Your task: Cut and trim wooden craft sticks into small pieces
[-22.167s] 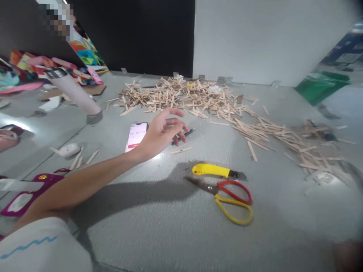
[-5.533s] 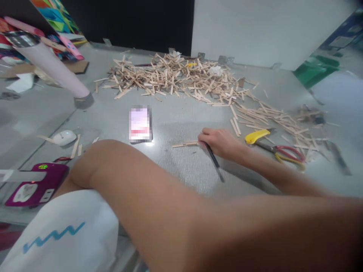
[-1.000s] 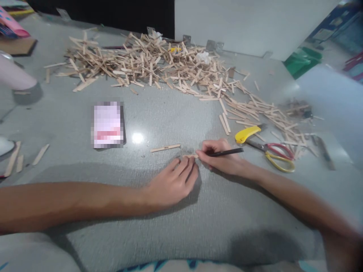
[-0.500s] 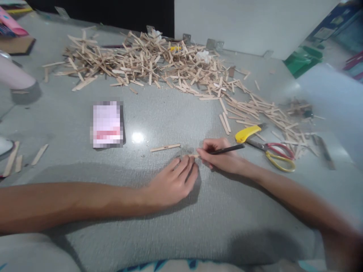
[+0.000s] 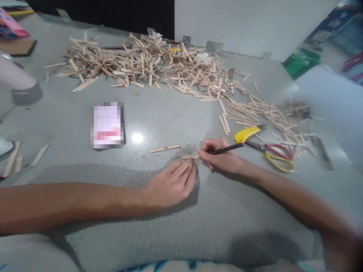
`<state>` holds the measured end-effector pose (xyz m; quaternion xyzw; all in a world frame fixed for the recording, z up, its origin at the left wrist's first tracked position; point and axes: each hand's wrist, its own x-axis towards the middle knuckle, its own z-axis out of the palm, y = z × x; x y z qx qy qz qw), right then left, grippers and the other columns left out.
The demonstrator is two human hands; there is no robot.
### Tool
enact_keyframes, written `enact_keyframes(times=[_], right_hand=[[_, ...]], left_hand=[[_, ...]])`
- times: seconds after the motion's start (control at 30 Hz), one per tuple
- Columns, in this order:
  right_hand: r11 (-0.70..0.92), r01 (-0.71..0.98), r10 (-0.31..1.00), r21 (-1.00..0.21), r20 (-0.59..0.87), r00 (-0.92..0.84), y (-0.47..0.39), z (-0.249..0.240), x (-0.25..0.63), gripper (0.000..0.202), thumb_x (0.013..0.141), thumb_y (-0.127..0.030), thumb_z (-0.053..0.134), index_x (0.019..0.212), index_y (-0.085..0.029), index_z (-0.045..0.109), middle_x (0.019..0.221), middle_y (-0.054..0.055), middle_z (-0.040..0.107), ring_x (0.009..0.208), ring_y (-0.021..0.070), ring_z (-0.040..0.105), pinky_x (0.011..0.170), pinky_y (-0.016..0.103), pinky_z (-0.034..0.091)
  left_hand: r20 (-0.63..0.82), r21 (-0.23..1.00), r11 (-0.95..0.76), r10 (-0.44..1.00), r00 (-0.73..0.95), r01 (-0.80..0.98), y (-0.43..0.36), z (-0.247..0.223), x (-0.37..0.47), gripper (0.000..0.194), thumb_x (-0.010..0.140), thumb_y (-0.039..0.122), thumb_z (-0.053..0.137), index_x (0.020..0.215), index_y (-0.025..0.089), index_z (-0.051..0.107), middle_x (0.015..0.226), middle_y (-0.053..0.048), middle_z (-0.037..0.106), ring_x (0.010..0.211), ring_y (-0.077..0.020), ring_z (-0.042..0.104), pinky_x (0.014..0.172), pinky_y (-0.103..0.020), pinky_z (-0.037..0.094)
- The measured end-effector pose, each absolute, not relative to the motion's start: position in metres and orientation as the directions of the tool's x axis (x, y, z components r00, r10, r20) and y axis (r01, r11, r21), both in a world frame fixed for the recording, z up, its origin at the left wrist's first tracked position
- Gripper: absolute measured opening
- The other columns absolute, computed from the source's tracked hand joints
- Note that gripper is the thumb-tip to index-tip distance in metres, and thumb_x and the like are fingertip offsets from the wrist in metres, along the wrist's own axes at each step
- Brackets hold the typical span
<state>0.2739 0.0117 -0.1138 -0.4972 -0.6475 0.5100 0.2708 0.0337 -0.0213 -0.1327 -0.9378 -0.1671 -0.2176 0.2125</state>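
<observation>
Near scissors (image 5: pixel 266 147) and cutter (image 5: pixel 247 134), right fingers (image 5: pixel 207 155) pinch a pen (image 5: pixel 228 149) (left fingers (image 5: pixel 185 173), bunched, hold a stick (image 5: pixel 186 157)).

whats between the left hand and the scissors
In the head view: a stick touched by the left hand, then the right hand holding a black pen.

Phone (image 5: pixel 107 124) sits left of center, screen all blocky and unreadable. There's a pale pink tumbler (image 5: pixel 15 73) poking in at the left edge, plus a sliver of white mouse (image 5: pixel 5 146) lower down. Upper left's got brown cardboard (image 5: pixel 17 47) and a pink roll (image 5: pixel 13 22), green bin (image 5: pixel 302 62) at upper right, black panel (image 5: pixel 107 15) and white panel (image 5: pixel 241 22) up top.
</observation>
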Motion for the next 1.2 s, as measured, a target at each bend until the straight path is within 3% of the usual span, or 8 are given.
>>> enact_keyframes(times=[0.23, 0.4, 0.67, 1.0, 1.2], right_hand=[[0.017, 0.399, 0.922, -0.917, -0.141, -0.362, 0.0102, -0.1185, 0.2770, 0.041, 0.104, -0.040, 0.072, 0.071, -0.022, 0.056, 0.056, -0.004, 0.063, 0.044, 0.0099, 0.057, 0.043, 0.021, 0.043], [0.053, 0.427, 0.921, -0.903, -0.121, -0.370, 0.0096, -0.1182, 0.2774, 0.043, 0.104, -0.039, 0.072, 0.069, -0.022, 0.055, 0.052, -0.005, 0.059, 0.044, 0.0099, 0.054, 0.045, 0.022, 0.040], [0.056, 0.426, 0.922, -0.903, -0.116, -0.368, 0.0101, -0.1223, 0.2798, 0.045, 0.104, -0.044, 0.074, 0.070, -0.023, 0.054, 0.054, -0.004, 0.062, 0.044, 0.0111, 0.057, 0.046, 0.024, 0.043], [0.049, 0.417, 0.924, -0.908, -0.117, -0.365, 0.0102, -0.1209, 0.2781, 0.049, 0.103, -0.049, 0.074, 0.070, -0.023, 0.051, 0.054, -0.004, 0.061, 0.042, 0.0111, 0.057, 0.044, 0.023, 0.042], [0.053, 0.417, 0.929, -0.907, -0.108, -0.354, 0.0096, -0.1194, 0.2766, 0.045, 0.103, -0.043, 0.072, 0.069, -0.023, 0.051, 0.053, -0.004, 0.060, 0.041, 0.0107, 0.057, 0.043, 0.022, 0.041]], left_hand=[[0.466, -0.329, -0.856, 0.220, 0.857, 0.399, -0.0218, -0.1340, 0.0334, 0.031, 0.109, 0.016, 0.059, 0.121, -0.005, 0.078, 0.120, -0.027, 0.083, 0.098, -0.0293, 0.080, 0.080, -0.037, 0.062], [0.415, -0.325, -0.843, 0.280, 0.866, 0.428, -0.0253, -0.1363, 0.0306, 0.031, 0.104, 0.016, 0.061, 0.123, 0.000, 0.079, 0.126, -0.026, 0.082, 0.066, -0.0221, 0.077, 0.053, -0.033, 0.057], [0.381, -0.263, -0.866, 0.312, 0.870, 0.426, -0.0266, -0.1371, 0.0297, 0.037, 0.100, 0.018, 0.064, 0.129, 0.001, 0.079, 0.137, -0.025, 0.078, 0.051, -0.0183, 0.070, 0.039, -0.033, 0.051], [0.370, -0.277, -0.865, 0.306, 0.877, 0.419, -0.0256, -0.1381, 0.0284, 0.037, 0.100, 0.014, 0.060, 0.130, 0.001, 0.078, 0.138, -0.028, 0.077, 0.049, -0.0163, 0.068, 0.039, -0.032, 0.050], [0.372, -0.267, -0.866, 0.311, 0.874, 0.422, -0.0259, -0.1376, 0.0294, 0.037, 0.099, 0.013, 0.060, 0.129, 0.001, 0.078, 0.137, -0.027, 0.078, 0.049, -0.0169, 0.068, 0.039, -0.033, 0.051]])
